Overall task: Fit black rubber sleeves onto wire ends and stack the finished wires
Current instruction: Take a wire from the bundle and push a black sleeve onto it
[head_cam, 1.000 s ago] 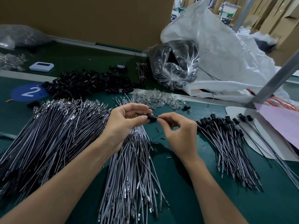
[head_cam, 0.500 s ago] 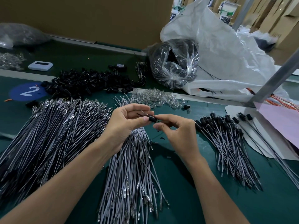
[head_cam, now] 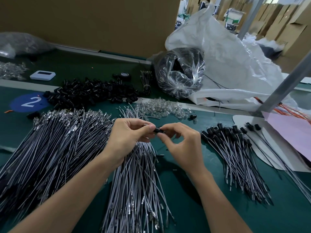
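Fitting step: your left hand (head_cam: 127,138) and right hand (head_cam: 183,142) both pinch 1 black sleeve (head_cam: 158,130). Next, seat it fully, then onto the finished stack (head_cam: 235,148).

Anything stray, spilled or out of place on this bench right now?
Minor only: one black sleeve lies alone beside the clear bulbs, away from the sleeve pile, and a second sleeve sits below the blue number marker. Nothing looks damaged.
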Available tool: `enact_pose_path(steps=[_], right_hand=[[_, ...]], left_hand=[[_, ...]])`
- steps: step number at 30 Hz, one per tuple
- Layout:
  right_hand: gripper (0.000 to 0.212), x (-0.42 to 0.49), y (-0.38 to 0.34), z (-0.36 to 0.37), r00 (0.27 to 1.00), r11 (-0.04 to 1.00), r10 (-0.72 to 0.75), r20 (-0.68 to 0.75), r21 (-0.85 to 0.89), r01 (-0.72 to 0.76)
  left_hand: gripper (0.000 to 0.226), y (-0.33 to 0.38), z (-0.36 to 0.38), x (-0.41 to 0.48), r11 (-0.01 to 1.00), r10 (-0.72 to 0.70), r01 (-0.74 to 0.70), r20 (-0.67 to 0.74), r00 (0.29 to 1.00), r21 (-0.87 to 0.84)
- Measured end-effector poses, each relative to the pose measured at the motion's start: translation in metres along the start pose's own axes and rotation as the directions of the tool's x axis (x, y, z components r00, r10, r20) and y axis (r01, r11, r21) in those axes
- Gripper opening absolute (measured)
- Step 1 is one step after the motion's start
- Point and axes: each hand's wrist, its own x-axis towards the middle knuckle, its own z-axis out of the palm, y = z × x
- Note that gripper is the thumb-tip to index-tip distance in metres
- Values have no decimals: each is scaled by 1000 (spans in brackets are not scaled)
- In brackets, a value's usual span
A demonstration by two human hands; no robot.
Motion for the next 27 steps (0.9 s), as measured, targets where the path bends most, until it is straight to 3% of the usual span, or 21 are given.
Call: enact_pose_path(steps=[5,9,11,13,16,19,21,23,27], right_hand=[[19,1,1,-3,998,998,45,34,-41,-44],[15,4,10,-12,991,991,114,-65,-59,-118],[14,8,14,-19,973,979,202,-116,15,-201],[17,11,13,-23,929,913,358,-92,241,-328],[16,15,9,-28,853,613,521,17,688,-388],[12,19,4,-35,823,158,546,157,945,-285],[19,19,3,-39,806,-11,556,204,971,-239],[18,18,0,-40,813,0,533,235,961,-278],[35,14,-8,-29,843,275,411,347,835,-478]], left_hand=[[3,3,1,-2,998,29,-29,7,1000,59],[17,12,-8,0,998,61,-65,-163,985,-23],[16,17,-18,4,992,71,-95,-256,964,-81],[8,17,-21,4,988,79,-112,-278,957,-103],[13,15,-18,4,993,46,-65,-196,979,-94],[19,16,-21,4,996,-85,88,176,981,-7],[21,15,-18,2,995,-99,77,407,908,70],[30,13,-13,1,999,-45,32,437,898,36],[43,18,-6,-4,997,1,29,372,928,-74]])
